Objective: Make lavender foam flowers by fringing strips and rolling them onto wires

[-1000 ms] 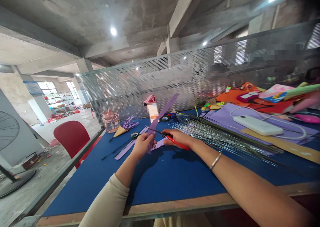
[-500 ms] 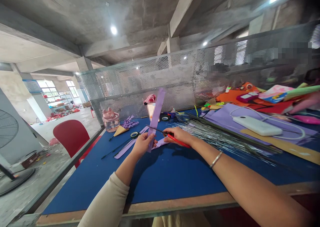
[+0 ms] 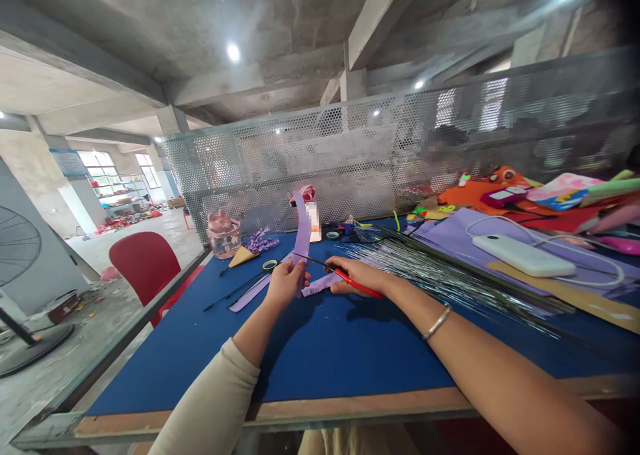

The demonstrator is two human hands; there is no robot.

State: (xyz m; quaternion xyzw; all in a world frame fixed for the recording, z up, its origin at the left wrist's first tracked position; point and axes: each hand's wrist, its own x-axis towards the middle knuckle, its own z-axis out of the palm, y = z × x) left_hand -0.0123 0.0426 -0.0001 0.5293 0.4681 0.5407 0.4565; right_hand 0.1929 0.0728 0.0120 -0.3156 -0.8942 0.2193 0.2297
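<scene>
Pinched in my left hand [image 3: 287, 283] is a purple paper strip [image 3: 302, 231] that stands up above the fingers and curves slightly. My right hand [image 3: 357, 275] grips red-handled scissors [image 3: 361, 285], whose dark blades point left and reach the strip just above my left fingers. Whether the blades are open cannot be made out. Below and between the hands, another purple strip [image 3: 320, 285] with a ruffled edge lies on the blue table [image 3: 320, 355]. Left of my left hand lie a further purple strip [image 3: 250, 295] and a roll of tape [image 3: 270, 266].
Shiny wire stems [image 3: 425, 268] and purple sheets [image 3: 450, 235] lie to the right, with a white power bank [image 3: 523, 255] on the sheets. A pink jar [image 3: 223, 235] and a tan paper cone [image 3: 241, 256] stand at the left. Behind runs a perforated metal screen [image 3: 280, 155].
The upright strip has shifted left and now leans left instead of right. The scissors stay in my right hand, their blades still at the strip. The view has turned slightly.
</scene>
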